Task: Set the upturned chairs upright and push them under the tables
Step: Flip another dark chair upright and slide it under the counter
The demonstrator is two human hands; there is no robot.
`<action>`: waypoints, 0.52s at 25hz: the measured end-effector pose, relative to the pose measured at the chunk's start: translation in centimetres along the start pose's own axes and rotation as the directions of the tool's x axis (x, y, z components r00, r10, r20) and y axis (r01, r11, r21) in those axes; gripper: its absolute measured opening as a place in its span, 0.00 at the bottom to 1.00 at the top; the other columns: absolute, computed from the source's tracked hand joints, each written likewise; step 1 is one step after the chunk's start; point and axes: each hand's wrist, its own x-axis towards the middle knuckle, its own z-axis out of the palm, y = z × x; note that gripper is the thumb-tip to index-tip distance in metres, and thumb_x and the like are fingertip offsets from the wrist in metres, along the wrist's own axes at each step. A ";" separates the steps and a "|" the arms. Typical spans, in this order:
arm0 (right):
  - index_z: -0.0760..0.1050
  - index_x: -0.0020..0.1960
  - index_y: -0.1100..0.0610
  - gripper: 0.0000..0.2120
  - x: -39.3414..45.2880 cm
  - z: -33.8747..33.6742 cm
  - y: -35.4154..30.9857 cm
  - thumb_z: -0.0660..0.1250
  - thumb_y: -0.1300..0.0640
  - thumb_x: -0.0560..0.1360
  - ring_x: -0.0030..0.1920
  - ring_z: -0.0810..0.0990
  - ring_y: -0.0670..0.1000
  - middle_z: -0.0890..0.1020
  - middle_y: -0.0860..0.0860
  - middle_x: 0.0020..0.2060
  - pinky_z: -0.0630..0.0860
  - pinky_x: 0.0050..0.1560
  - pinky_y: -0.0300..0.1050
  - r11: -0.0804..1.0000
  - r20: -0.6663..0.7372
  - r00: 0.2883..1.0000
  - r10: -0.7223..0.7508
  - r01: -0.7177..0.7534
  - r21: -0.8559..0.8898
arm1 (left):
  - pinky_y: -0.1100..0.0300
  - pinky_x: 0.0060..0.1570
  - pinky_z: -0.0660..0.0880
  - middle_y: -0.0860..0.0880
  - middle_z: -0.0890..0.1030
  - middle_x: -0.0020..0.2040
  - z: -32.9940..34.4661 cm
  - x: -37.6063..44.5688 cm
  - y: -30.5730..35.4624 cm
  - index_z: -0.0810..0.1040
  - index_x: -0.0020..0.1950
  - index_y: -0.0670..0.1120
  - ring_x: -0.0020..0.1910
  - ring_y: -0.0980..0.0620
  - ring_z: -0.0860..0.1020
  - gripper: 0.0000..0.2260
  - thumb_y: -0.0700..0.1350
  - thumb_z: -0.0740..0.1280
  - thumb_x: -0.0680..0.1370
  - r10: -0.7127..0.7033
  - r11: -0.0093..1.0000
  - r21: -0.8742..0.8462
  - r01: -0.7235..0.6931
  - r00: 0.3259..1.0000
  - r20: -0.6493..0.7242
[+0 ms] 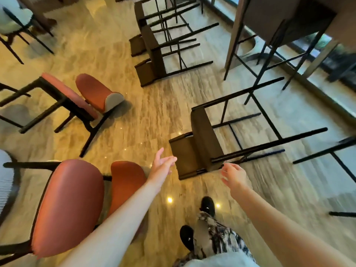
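Observation:
A brown bar stool (pixel 204 139) with black metal legs lies on its side on the marble floor just ahead of me, legs pointing right. My left hand (pixel 162 164) reaches toward its low backrest, fingers straight, a short gap from it. My right hand (pixel 234 175) hovers with relaxed fingers just below the stool's near leg, holding nothing. Two more brown stools (pixel 152 49) lie tipped over farther back. A high counter table (pixel 285 20) stands at the upper right with an upright stool under it.
Red upholstered chairs lie tipped at the left: one (pixel 73 205) by my left arm, another (pixel 90 97) farther off. More black stool legs (pixel 327 151) poke in at the right edge. A window wall runs along the right. My feet (pixel 207 206) are below the stool.

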 end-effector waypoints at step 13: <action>0.76 0.52 0.56 0.05 9.7 10.3 -5.9 0.63 0.60 0.78 0.44 0.79 0.50 0.79 0.53 0.46 0.78 0.47 0.48 0.964 -0.144 0.966 0.213 -0.185 0.190 | 0.46 0.62 0.74 0.50 0.80 0.57 -2.4 21.1 10.5 0.54 0.79 0.60 0.58 0.49 0.77 0.40 0.45 0.75 0.74 -0.144 0.875 0.483 0.042 0.974 0.175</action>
